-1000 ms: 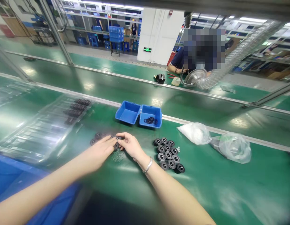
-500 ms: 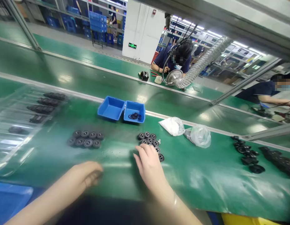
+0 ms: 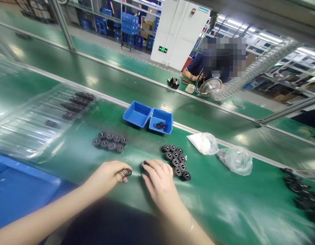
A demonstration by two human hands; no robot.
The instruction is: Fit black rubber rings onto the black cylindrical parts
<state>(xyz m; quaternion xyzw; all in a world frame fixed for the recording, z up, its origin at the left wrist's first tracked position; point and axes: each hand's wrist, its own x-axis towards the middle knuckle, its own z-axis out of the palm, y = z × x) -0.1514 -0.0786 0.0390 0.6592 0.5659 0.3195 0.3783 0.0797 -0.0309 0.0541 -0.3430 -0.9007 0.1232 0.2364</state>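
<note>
My left hand [image 3: 112,173] is closed on several thin black rubber rings [image 3: 127,172], bunched at the fingertips just above the green bench. Close by on its right, my right hand [image 3: 158,175] grips a round black part [image 3: 143,165], mostly hidden under the fingers. Beside that hand stands a cluster of round black parts [image 3: 175,162], each with a light slot-like mark on top. Another group of similar round parts [image 3: 111,146] sits in two rows to the left.
Two joined blue bins [image 3: 137,114] stand behind; the right one holds black rings [image 3: 160,126]. Further right lie clear bags, one with white contents [image 3: 203,144]. A clear plastic tray [image 3: 27,136] with black parts is at left, a blue crate [image 3: 24,190] nearer. A co-worker sits across.
The view has swung left. My right hand has moved from the right cluster toward my left hand with a round black part. The rings in my left hand now show.
</note>
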